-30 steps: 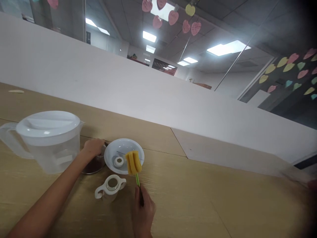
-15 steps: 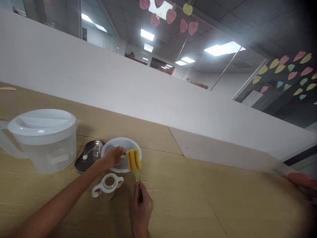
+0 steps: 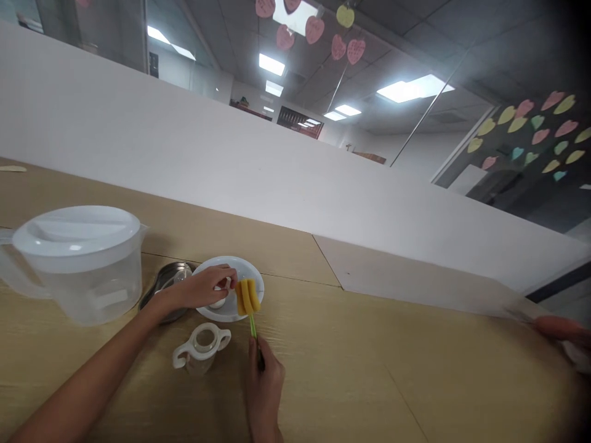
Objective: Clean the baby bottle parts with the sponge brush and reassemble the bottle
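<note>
My right hand is wrapped round the green and dark handle of a sponge bottle brush. Its yellow head points up, at the near right rim of a white bowl. Over the bowl, my left hand has its fingers curled together close to the sponge. A small white piece shows beneath those fingers; whether they grip it is hidden. Just in front of the bowl stands a clear bottle with a white two-handled ring.
Left of the bowl lies a metal kidney-shaped tray with a clear dome-shaped piece, partly behind my left forearm. A large translucent lidded pitcher stands farther left. A white partition runs along the back. Another person's blurred hand is at the far right.
My left hand has risen slightly and turned within the bowl area, its forearm now covering more of the metal tray. The white piece under its fingers shows more. The brush has barely moved.
</note>
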`<state>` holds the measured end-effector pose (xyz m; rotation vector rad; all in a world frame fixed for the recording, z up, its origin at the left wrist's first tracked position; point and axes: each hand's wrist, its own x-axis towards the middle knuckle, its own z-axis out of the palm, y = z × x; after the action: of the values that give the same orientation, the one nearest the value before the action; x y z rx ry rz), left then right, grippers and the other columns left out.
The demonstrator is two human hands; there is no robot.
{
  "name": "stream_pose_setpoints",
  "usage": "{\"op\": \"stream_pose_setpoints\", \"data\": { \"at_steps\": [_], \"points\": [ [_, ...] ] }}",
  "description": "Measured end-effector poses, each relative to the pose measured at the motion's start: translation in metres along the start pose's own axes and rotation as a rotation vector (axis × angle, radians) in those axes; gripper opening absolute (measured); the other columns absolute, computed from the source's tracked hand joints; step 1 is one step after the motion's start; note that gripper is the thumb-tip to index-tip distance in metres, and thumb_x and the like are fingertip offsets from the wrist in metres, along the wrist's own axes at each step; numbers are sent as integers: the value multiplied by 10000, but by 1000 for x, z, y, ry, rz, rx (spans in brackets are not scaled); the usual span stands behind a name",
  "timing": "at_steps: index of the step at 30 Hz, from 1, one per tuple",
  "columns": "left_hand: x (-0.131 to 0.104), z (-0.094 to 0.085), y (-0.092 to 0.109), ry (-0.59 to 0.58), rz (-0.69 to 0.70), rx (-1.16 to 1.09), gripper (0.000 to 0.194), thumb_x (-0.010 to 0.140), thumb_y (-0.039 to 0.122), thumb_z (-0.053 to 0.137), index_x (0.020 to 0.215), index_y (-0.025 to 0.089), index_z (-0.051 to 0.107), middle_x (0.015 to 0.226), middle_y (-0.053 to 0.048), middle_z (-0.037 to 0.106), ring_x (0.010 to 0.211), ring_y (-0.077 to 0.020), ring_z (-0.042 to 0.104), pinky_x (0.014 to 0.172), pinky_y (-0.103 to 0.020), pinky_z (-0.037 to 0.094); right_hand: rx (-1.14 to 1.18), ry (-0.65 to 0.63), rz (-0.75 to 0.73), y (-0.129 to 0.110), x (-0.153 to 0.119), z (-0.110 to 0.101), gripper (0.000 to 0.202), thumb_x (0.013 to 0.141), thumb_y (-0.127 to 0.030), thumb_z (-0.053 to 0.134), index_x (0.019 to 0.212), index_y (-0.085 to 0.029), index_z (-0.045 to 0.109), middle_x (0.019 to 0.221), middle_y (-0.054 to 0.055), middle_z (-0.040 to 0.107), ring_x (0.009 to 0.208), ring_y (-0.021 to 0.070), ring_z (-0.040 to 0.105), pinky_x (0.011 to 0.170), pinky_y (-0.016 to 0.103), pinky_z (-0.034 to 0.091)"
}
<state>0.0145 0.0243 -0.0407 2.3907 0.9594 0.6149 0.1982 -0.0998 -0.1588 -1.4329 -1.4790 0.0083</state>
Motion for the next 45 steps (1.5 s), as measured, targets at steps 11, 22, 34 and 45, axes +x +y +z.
{"op": "stream_pose_setpoints", "data": {
  "at_steps": [11,22,34,45],
  "points": [
    [-6,-12,16,48,-162,-59,393,891,492,408,692,182,545,609,17,563,550,-127,480,534,-240,324,-2,31,-208,-4,-5,-2,368,1010,-316,427,951,-100,719,638,43,639,484,90,565,478,148,421],
    [-11,-36,-16,123,-387,385,358,896,441,398,899,189,653,951,-83,687,867,-236,624,703,-299,415,-65,139,-132,-2,-5,-3,413,1009,-383,440,859,-117,717,656,49,661,484,97,591,472,155,429],
    [-23,-26,-46,-183,-616,425,249,440,57,712,641,193,657,775,-60,717,749,-286,674,589,-300,476,-40,94,-87,3,-9,-1,416,999,-407,457,876,-102,712,652,47,655,469,93,571,456,150,409],
    [6,17,-28,-82,-352,409,189,789,214,536,808,184,721,909,-100,719,870,-243,669,786,-333,488,4,65,-46,0,-8,-2,409,990,-403,447,852,-133,722,660,46,661,485,103,584,464,153,413]
  ]
}}
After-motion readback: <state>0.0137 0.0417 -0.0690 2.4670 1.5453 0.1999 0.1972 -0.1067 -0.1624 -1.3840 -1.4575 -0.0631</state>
